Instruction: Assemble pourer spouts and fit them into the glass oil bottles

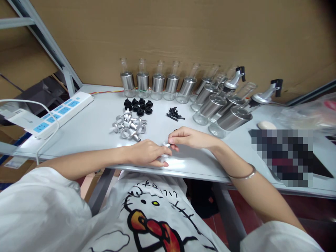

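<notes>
My left hand [147, 152] rests near the table's front edge, fingers curled round a small silver spout part [165, 158] that is mostly hidden. My right hand [187, 137] meets it from the right, fingertips pinched on the part's white top end [166, 144]. Just behind my hands lies a heap of several silver spout parts [129, 126]. Beyond it sit a cluster of black rubber stoppers [138, 106] and a small pile of black pins [174, 114].
A row of steel-sleeved glass bottles [157, 84] lines the back, with more lying tilted at the right [223, 112], two fitted with spouts. A white power strip [56, 113] lies at the left. A cardboard wall stands behind. A blurred patch and a plastic bag are at right.
</notes>
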Tool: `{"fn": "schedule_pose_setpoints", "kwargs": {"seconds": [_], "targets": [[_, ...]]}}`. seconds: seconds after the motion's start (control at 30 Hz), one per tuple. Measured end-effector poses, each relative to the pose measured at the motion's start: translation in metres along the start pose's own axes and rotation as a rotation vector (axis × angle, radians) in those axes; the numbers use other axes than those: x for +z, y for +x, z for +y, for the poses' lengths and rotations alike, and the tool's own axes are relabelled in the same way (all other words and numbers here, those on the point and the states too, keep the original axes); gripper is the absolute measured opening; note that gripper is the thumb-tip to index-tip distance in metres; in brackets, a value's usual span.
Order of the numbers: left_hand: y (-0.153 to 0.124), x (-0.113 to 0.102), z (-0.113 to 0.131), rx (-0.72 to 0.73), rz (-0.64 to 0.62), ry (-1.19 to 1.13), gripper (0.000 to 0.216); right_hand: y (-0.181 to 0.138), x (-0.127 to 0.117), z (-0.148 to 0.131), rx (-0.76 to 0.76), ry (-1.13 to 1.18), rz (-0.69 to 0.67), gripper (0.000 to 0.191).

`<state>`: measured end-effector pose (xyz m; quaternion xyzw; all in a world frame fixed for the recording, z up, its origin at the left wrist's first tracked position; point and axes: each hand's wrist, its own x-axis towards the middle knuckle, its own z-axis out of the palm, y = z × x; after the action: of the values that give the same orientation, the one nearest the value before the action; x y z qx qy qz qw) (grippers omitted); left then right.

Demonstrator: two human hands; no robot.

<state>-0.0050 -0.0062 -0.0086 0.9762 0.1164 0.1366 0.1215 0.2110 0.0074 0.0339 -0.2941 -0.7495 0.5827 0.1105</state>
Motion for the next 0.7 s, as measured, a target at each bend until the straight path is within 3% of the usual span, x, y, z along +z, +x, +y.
{"fn": "schedule_pose_setpoints", "kwargs": {"seconds": [0.37, 0.7], "targets": [[-0.0003, 0.0016, -0.0008, 0.015, 0.019, 0.027, 0.029, 0.0003, 0.0010, 0.0003, 0.005, 0.002, 0.026, 0.046], [-0.0015, 0.0004, -0.0045, 0.075, 0.188, -0.081, 0.037, 0.0001, 0.0093, -0.0060, -0.084, -0.091, 0.172, 0.054]]}}
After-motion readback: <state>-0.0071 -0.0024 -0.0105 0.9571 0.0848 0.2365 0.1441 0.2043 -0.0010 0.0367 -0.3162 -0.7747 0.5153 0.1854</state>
